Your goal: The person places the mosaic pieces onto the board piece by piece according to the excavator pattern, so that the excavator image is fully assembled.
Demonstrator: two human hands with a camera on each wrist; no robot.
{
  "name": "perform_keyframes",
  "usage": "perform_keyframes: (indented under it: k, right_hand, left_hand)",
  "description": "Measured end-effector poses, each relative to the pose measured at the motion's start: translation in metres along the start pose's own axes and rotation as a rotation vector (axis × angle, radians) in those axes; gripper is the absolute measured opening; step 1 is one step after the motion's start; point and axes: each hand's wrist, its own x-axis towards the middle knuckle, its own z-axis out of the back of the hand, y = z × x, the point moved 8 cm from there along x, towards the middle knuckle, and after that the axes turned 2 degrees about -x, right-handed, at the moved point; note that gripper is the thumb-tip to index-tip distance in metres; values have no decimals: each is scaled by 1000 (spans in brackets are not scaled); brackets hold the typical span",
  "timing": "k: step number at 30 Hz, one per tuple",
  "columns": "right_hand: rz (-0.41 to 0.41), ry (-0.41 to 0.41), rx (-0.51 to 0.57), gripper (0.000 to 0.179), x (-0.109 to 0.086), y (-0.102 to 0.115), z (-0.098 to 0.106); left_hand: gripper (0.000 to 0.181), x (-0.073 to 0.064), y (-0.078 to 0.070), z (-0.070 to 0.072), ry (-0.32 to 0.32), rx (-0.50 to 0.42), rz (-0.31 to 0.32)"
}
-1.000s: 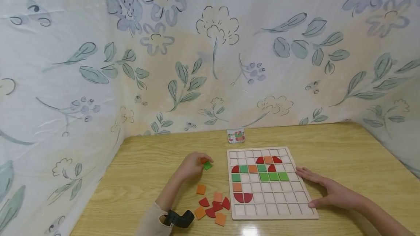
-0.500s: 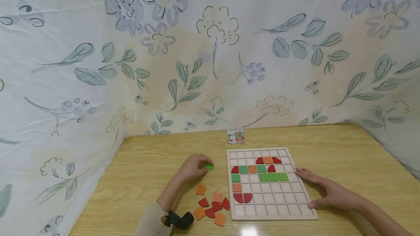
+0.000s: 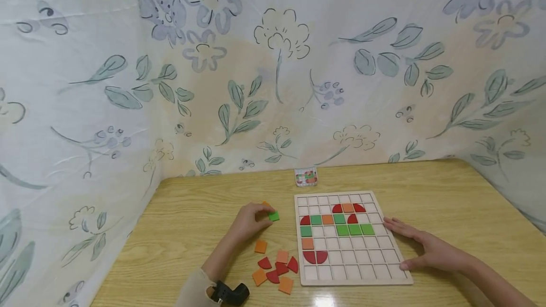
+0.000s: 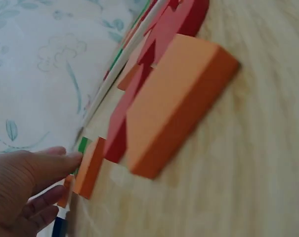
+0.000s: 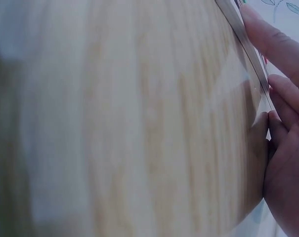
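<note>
My left hand (image 3: 246, 222) pinches a green square tile (image 3: 274, 216) between thumb and fingertips, left of the wooden grid board (image 3: 354, 269). An orange tile (image 3: 266, 203) peeks out just behind those fingers. In the left wrist view the green tile (image 4: 83, 145) shows at the thumb tip, partly covered by an orange tile (image 4: 90, 169) nearer the camera. My right hand (image 3: 431, 249) rests at the board's right edge, its fingers extended and the thumb on the near corner side. Red, orange and green pieces (image 3: 355, 230) sit in several board squares.
Loose orange squares (image 3: 286, 284) and red quarter-circle pieces (image 3: 265, 263) lie between my left forearm and the board. A small pattern card (image 3: 306, 177) stands behind the board at the table's far edge. A flowered cloth (image 3: 298, 84) hangs around the table (image 3: 192, 212).
My left hand has shifted slightly, and the green tile has moved a little to the right. The orange tile, covered half a second ago, shows behind the fingers. My right hand stays put.
</note>
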Motion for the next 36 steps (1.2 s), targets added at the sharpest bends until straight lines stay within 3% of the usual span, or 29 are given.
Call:
perform_keyframes:
  k: [7,12,15,21,25,36]
  right_hand:
    - [-2,4,-2,84,1,1,0]
    - [-5,0,-17,85,1,1,0]
    - [-1,0,-15,84,1,1,-1]
    - [13,-3,-8,84,0,3,0]
    - [14,-4,-9,84,0,3,0]
    - [-10,5,-4,84,-1,0,0]
  left_hand:
    - [26,-3,5,0,-52,-62,22]
    - [26,-4,17,-2,-36,-289,172]
    - [28,-3,20,1,-52,-388,221]
    - [31,2,12,11,-71,-355,154]
    - [30,4,6,9,-56,-335,143]
    - [30,19,-22,-18,13,-371,75]
